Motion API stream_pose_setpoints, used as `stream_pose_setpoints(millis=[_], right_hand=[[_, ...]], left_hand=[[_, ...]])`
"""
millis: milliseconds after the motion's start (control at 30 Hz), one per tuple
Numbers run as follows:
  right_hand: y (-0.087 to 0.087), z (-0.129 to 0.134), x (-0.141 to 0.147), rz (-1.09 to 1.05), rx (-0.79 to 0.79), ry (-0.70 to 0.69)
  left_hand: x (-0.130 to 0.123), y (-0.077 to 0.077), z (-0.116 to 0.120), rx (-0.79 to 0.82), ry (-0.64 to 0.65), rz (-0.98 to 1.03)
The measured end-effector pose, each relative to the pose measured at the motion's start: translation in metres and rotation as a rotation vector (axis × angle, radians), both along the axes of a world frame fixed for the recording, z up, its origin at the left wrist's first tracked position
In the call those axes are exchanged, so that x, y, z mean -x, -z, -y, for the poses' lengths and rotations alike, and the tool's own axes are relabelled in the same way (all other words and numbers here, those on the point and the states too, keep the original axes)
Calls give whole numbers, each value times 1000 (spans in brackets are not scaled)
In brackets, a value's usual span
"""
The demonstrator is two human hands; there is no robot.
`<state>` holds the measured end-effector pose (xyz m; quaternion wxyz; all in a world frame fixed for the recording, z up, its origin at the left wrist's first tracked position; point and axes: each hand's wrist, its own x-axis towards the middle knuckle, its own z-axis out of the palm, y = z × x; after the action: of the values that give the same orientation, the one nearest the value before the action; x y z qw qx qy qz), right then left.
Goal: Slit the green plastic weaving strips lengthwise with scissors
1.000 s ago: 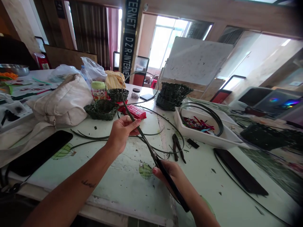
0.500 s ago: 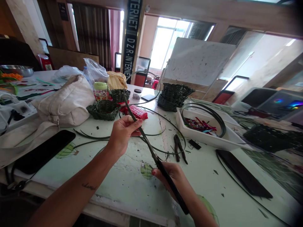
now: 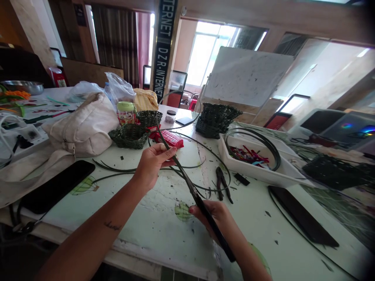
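Dark weaving strip [image 3: 184,175], held between both hands: pinched in the nearly closed left hand [image 3: 154,166], gripped at its lower end in the closed right hand [image 3: 212,218]. At 2 o'clock from the left hand, one white tray [image 3: 252,171] held strip coils and red scraps; one pair of pliers [image 3: 222,183] lay at 3 o'clock, two small woven baskets [image 3: 129,136] at 11 o'clock.

Weaving workshop with woven baskets [image 3: 129,138]

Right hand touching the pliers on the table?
Apart. The head view shows a plain gap between the right hand and the dark-handled pliers, which lie beyond its fingertips.
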<state>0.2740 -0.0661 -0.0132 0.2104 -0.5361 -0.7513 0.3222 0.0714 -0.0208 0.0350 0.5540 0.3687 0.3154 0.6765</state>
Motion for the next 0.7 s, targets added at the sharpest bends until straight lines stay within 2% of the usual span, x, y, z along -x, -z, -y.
stream_pose_setpoints(millis=[100, 267, 533, 700], right_hand=[[-6, -1, -5, 41, -5, 17], [-6, 0, -3, 26, 36, -23], [-6, 4, -1, -8, 4, -94], [-8, 4, -1, -20, -14, -82]], left_hand=[[11, -2, -5, -27, 81, 51], [21, -3, -11, -64, 21, 105], [-3, -2, 2, -112, -145, -40], [-9, -5, 8, -121, -139, -45]])
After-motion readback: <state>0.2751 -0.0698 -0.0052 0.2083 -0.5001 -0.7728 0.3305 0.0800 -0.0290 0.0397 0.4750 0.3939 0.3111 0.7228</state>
